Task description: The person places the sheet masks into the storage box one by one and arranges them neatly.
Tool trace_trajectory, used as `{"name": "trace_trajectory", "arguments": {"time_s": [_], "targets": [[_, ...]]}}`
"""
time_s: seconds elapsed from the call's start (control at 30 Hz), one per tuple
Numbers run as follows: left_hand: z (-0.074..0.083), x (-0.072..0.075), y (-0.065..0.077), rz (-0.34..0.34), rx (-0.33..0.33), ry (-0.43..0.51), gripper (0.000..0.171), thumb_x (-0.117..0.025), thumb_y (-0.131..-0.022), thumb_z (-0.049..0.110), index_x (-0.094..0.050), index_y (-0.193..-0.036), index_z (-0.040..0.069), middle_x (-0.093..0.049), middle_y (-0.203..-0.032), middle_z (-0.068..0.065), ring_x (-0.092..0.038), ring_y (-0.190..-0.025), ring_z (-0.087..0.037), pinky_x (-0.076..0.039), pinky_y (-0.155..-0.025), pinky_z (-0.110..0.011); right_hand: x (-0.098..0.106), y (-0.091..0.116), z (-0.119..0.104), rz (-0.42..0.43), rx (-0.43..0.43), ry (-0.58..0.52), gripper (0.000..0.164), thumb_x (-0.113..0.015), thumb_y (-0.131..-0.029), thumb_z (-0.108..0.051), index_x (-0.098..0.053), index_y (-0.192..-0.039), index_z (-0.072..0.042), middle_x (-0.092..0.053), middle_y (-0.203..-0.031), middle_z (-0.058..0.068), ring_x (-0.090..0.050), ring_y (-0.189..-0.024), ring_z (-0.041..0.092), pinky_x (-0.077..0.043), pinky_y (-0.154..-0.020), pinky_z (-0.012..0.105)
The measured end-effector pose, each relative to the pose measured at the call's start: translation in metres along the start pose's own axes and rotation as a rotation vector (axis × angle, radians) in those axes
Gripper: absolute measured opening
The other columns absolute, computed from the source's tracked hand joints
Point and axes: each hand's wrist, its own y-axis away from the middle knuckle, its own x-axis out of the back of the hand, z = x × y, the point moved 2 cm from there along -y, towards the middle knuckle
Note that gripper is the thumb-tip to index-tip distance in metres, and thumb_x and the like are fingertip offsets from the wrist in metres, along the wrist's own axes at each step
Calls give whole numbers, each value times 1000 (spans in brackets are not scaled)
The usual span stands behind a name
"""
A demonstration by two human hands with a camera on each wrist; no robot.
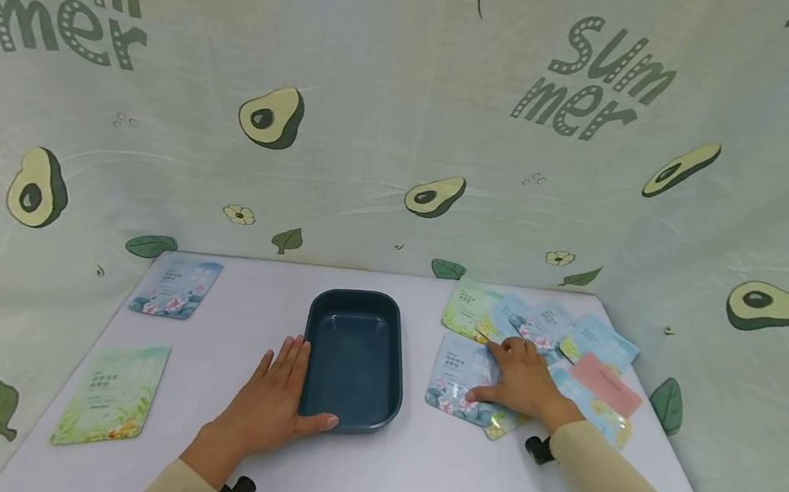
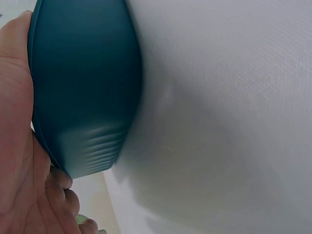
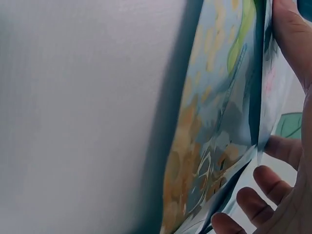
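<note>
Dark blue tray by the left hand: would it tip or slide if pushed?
Tipping seems unlikely: the tray sits flat and looks broader than tall. Its rim shows no buckling, suggesting stiffness. With nothing inside, it might slide fairly easily.

I've got a pale green backdrop [image 1: 384, 51] printed with avocados [image 1: 435, 196], leaves [image 1: 287, 240] and "Summer" lettering [image 1: 593, 80] behind a white tabletop [image 1: 399, 482].
</note>
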Motion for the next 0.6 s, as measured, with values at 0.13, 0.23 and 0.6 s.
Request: {"name": "trace_trajectory", "arguments": {"time_s": [0.13,0.23,0.6], "targets": [[-1,0,-1,1,0,-4,131,-56,-85,89,-16,-166,-7,-13,-175,-24,-9,-164,-40,-15,-129,-64,0,0,-1,32,1,-42,109,-87,-69,-74,-54,-146,-3,-48,-141,28,-49,-125,49,-45,-100,71],[-1,0,-1,4,3,-5,131,-57,-85,88,-16,-165,-7,-13,-175,-24,-10,-164,-40,-15,-129,-64,0,0,-3,59,18,-58,109,-89,-68,-71,-51,-142,-1,-48,-143,28,-47,-130,50,-42,-105,72],[1,-1,-2,-12,4,11,129,-58,-87,86,-12,-167,-5,-12,-176,-22,-7,-164,-38,-13,-130,-62,14,6,-21,221,51,92,110,-98,-62,-62,-46,-136,0,-46,-140,25,-46,-124,48,-42,-96,60]]}}
